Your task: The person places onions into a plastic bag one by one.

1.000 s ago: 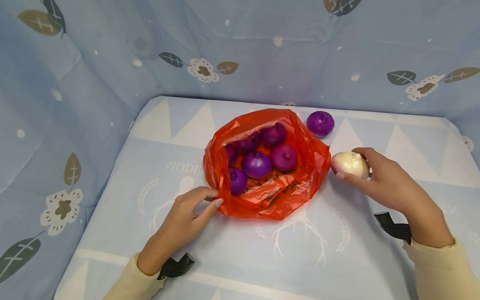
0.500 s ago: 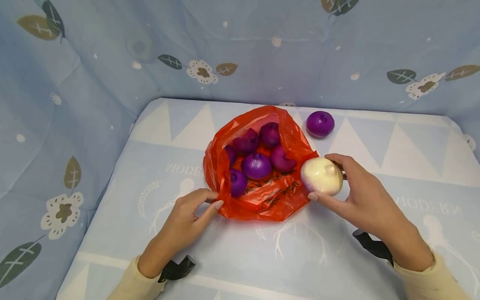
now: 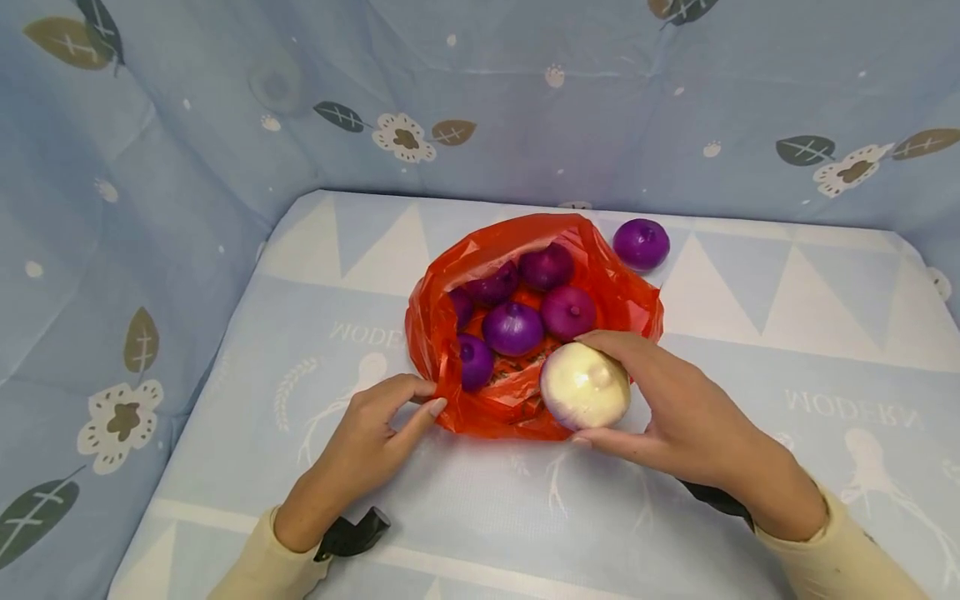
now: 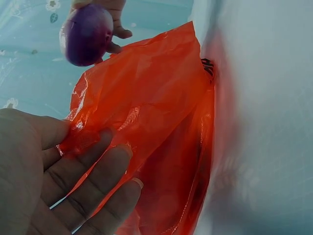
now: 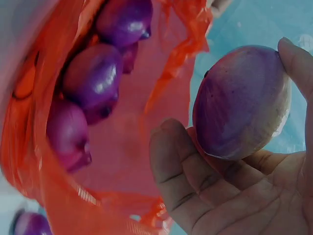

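Observation:
A red plastic bag (image 3: 517,417) lies with its mouth open on the table, several purple onions (image 3: 513,329) inside it. My left hand (image 3: 382,429) pinches the near left edge of the bag between thumb and index finger; in the left wrist view the other fingers (image 4: 110,171) lie behind the film. Over the bag's near right side, my right hand (image 3: 675,408) holds a white and purple onion (image 3: 587,386) between thumb and fingers. The right wrist view shows the purple underside of that onion (image 5: 239,103), raised beside the bag's mouth.
Another purple onion (image 3: 641,245) rests on the table just beyond the bag's far right edge. The patterned tablecloth (image 3: 315,350) meets a blue floral curtain (image 3: 510,100) at the back and on the left.
My right hand has carried the white and purple onion leftward, from the bag's right side to over its near right part. The bag's right edge bent inward, then spread again. My left hand stays put.

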A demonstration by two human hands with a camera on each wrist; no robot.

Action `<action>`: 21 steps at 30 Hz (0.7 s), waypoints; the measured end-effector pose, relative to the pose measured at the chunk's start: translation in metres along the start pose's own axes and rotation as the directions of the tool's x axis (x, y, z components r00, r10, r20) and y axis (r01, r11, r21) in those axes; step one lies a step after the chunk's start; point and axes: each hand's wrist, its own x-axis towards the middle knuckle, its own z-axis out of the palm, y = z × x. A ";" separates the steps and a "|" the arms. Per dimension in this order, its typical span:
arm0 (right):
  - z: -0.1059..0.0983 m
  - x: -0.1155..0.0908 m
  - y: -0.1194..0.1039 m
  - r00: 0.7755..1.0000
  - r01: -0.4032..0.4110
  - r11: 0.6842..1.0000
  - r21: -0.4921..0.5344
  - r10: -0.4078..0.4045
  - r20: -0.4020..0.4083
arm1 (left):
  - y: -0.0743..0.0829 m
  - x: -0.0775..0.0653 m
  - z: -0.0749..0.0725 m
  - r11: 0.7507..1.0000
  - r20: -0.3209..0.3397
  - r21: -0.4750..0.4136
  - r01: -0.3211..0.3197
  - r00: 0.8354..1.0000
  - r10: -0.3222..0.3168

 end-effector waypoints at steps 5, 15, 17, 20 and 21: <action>0.017 0.010 0.001 0.996 -0.037 0.998 0.046 0.033 0.088 | 0.000 0.001 0.000 1.000 -0.001 0.003 0.001 1.000 -0.001; 0.051 0.028 0.012 0.982 -0.064 0.997 0.042 0.056 0.178 | -0.001 -0.001 0.000 1.000 -0.003 0.001 0.002 1.000 -0.002; 0.056 0.030 0.014 0.979 -0.063 0.998 0.003 0.061 0.194 | -0.001 -0.001 0.000 1.000 -0.002 0.001 0.002 1.000 -0.002; 0.062 0.030 0.017 0.976 -0.058 0.997 -0.060 0.069 0.208 | -0.002 -0.001 -0.001 1.000 -0.003 0.004 0.001 1.000 -0.001; 0.063 0.030 0.017 0.974 -0.057 0.995 -0.078 0.073 0.213 | -0.002 -0.001 -0.001 1.000 -0.003 0.005 0.002 1.000 -0.001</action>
